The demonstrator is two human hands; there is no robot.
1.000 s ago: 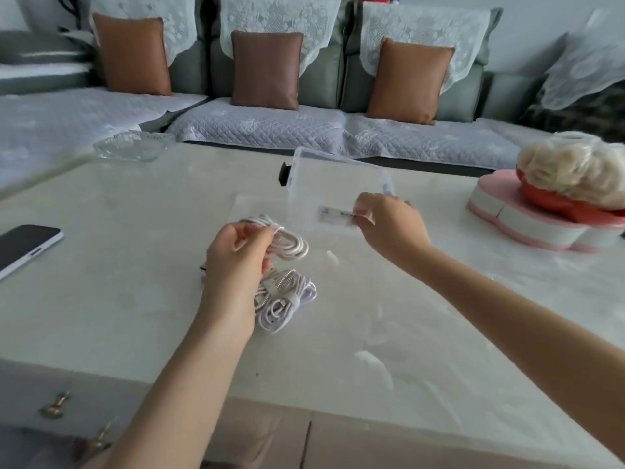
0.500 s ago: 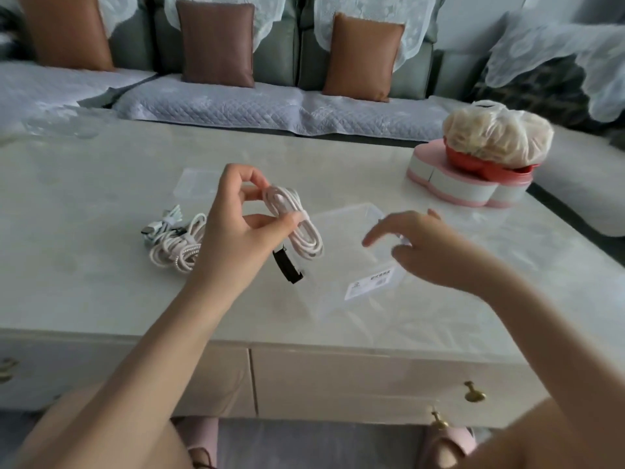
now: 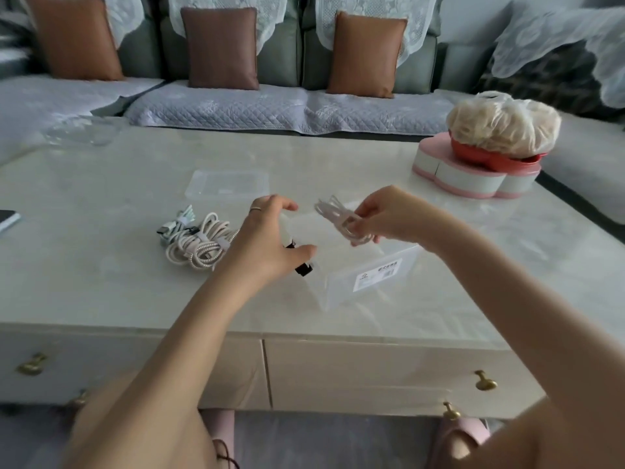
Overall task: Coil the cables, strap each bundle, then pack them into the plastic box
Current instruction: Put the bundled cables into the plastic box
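The coiled white cable bundle (image 3: 341,221) hangs just above the open mouth of the clear plastic box (image 3: 375,277), pinched at one end of its loops between the thumb and curled fingers of the right hand (image 3: 389,214), so the rest of the coil fans out toward the left. The left hand (image 3: 267,238) spans the box's left end in a wide C, index finger at the far rim and thumb down by the black latch (image 3: 303,268), and looks to be steadying it (the walls are so clear that exact contact is hard to read). To do this well, I would lower the bundle flat rather than drop it on edge, laying it against one end wall so room is left. The strap should face up, so the loops do not spring apart. The left hand's brace should last until the coil settles. The other strapped bundles (image 3: 198,243) lie on the table (image 3: 338,157) just left of that hand, and the lid (image 3: 228,184) rests farther back.
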